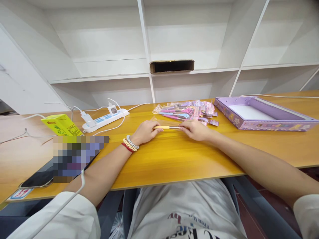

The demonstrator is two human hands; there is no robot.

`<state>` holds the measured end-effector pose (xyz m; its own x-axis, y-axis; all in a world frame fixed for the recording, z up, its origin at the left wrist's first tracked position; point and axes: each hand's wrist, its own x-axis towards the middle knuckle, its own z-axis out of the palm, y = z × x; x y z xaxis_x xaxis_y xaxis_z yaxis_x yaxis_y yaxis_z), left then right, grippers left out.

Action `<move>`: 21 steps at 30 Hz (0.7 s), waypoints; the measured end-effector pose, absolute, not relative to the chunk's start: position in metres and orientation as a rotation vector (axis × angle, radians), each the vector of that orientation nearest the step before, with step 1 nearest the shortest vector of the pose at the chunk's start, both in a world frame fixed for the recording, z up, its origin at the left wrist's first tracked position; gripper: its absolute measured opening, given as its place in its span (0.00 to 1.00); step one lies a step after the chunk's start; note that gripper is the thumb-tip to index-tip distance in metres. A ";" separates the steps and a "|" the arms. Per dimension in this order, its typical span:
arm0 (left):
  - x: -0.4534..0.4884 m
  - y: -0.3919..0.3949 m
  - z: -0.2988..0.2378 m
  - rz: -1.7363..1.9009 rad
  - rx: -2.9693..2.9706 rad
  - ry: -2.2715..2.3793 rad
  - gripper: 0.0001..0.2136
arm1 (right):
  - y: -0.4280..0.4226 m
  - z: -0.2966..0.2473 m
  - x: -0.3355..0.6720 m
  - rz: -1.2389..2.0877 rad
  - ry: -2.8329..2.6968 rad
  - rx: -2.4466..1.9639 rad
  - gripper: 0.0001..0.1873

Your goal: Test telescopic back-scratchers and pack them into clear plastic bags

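Observation:
My left hand [145, 132] and my right hand [195, 129] rest on the yellow wooden table [174, 156] and hold a thin yellow-handled tool [166, 127] between them. The left fingers pinch its yellow end, the right fingers pinch its metal end. A clear plastic sleeve seems to lie around the tool. Just behind the hands lies a pile of clear packets [188, 112] with pink, blue and purple tools inside. My left wrist wears beaded bracelets [130, 144].
An open purple box [261, 114] sits at the right. A white power strip [106, 119] with plugs and cables, a yellow drink carton [62, 124] and a dark phone [37, 179] lie at the left. White shelves [149, 66] stand behind the table.

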<state>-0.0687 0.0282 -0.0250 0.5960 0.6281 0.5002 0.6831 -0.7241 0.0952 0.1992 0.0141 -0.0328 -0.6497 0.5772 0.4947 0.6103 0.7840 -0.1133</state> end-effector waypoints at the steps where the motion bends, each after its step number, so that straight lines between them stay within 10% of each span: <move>1: -0.069 0.028 -0.025 -0.802 -2.708 -1.107 0.12 | 0.014 -0.033 0.199 -0.099 -2.459 -0.877 0.13; 21: -0.065 0.019 -0.016 -0.658 -2.807 -1.268 0.20 | 0.010 -0.031 0.199 -0.164 -2.444 -1.176 0.23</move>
<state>-0.0652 0.0192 -0.0163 0.5884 0.7195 0.3690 0.7161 -0.6756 0.1755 0.1987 0.0102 -0.0309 -0.5530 0.7193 0.4204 0.7690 0.6349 -0.0748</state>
